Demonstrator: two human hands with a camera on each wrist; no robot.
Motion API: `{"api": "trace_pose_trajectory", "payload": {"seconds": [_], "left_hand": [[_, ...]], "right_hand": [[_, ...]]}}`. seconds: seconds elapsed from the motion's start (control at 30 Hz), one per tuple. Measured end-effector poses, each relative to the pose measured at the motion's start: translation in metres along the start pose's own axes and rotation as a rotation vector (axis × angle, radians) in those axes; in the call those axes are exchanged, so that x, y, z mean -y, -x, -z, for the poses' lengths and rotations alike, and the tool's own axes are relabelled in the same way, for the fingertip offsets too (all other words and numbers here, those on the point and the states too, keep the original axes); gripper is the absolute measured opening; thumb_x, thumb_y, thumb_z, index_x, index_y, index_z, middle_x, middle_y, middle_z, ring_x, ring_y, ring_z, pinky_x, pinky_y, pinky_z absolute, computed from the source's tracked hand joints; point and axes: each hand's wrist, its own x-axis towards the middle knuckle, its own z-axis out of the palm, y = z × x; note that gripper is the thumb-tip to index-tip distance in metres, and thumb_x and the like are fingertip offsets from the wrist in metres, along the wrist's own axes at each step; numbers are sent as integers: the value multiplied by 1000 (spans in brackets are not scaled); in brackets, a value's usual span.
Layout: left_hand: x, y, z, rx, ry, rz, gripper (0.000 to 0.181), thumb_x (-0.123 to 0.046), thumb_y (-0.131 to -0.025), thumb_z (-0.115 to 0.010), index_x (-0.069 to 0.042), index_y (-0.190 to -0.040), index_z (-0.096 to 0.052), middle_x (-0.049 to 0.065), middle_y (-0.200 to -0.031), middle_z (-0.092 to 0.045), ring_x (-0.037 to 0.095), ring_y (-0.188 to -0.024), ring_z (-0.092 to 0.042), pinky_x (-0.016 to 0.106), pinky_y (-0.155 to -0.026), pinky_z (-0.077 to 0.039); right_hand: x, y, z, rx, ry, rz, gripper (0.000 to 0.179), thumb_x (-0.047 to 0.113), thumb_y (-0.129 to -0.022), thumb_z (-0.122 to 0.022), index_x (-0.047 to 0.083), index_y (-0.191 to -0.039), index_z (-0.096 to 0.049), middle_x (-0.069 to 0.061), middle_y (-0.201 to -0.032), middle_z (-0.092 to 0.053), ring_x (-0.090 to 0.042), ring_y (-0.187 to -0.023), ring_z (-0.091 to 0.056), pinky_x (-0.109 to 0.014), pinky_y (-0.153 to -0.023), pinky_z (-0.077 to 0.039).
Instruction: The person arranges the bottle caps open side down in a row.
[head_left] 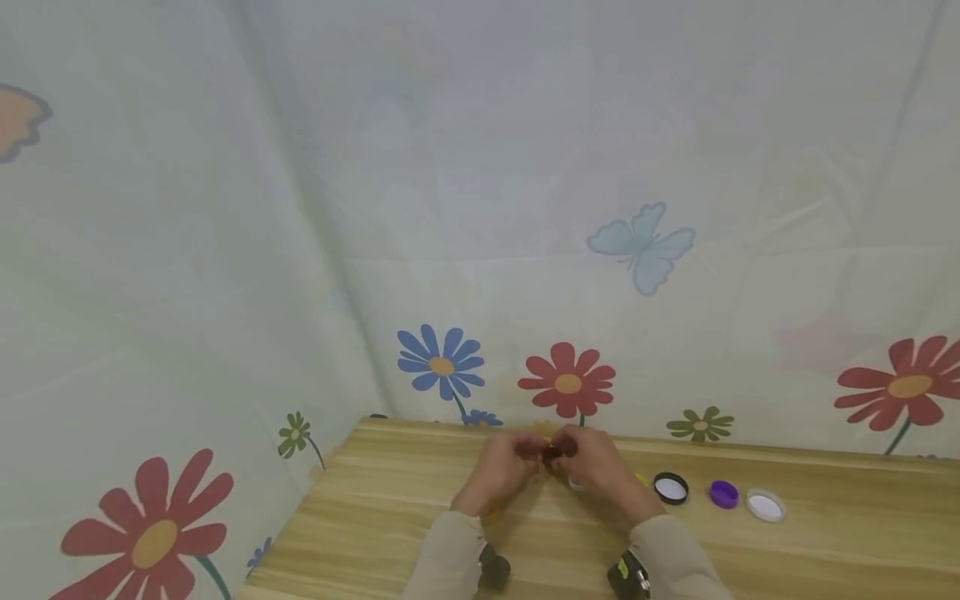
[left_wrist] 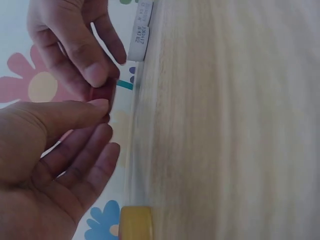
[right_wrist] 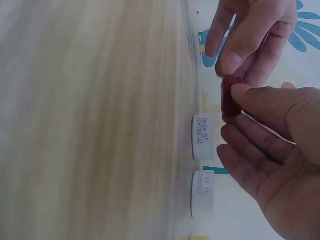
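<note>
Both hands meet over the far part of the table, with a small dark red cap (left_wrist: pixel 104 92) between them. My left hand (head_left: pixel 501 465) pinches the cap with thumb and fingers, its other fingers loosely spread in the left wrist view. From the opposite side, my right hand (head_left: pixel 596 463) also grips the cap (right_wrist: pixel 229 100) by thumb and fingertips. Fingers cover much of the cap, so its open side cannot be made out. Two white caps (right_wrist: pixel 202 137) with printed codes stand close by my right hand. A yellow cap (left_wrist: pixel 136 223) lies near my left hand.
Rightward along the wooden table (head_left: pixel 840 533) lie a black-rimmed lid (head_left: pixel 671 488), a purple cap (head_left: pixel 723 494) and a clear-rimmed white lid (head_left: pixel 766 506). Part of another yellow piece (head_left: pixel 642 480) shows beside my right wrist. A flower-printed curtain (head_left: pixel 480 208) borders the table's back and left.
</note>
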Motion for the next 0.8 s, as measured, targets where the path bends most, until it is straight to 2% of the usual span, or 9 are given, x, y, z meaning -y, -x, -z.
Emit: {"api": "trace_pose_trajectory", "payload": {"seconds": [0.13,0.33,0.63,0.8], "left_hand": [[-1,4,4,-44,-32,-57,24,3,-82,-71,-8,-104,-74,1,-97,-72,11,-84,-66,24,-75,-53],[-4,11,15,-101,-32,-123,22,1,-84,-71,-10,-102,-74,-3,-94,-72,15,-85,-68,25,-76,-54],[-7,15,17,-70,-36,-145,20,-7,-83,-76,-15,-101,-74,-7,-94,-72,13,-85,-67,23,-74,-54],[-11,16,17,-65,-32,-135,19,-11,-83,-76,-16,-102,-75,-8,-94,-72,10,-86,-66,23,-76,-53]], "right_hand": [[2,2,2,-20,-33,29,17,7,-83,-75,9,-99,-69,0,-93,-69,-17,-89,-64,-39,-85,-52],[12,7,7,5,-122,100,16,8,-87,-72,11,-101,-69,2,-96,-71,-15,-91,-66,-33,-81,-54],[17,16,13,-5,-154,46,11,13,-88,-71,14,-99,-69,6,-93,-69,-14,-89,-66,-30,-78,-55],[15,20,15,-9,-171,56,12,10,-88,-72,13,-99,-69,5,-94,-69,-14,-90,-65,-34,-81,-54]]}}
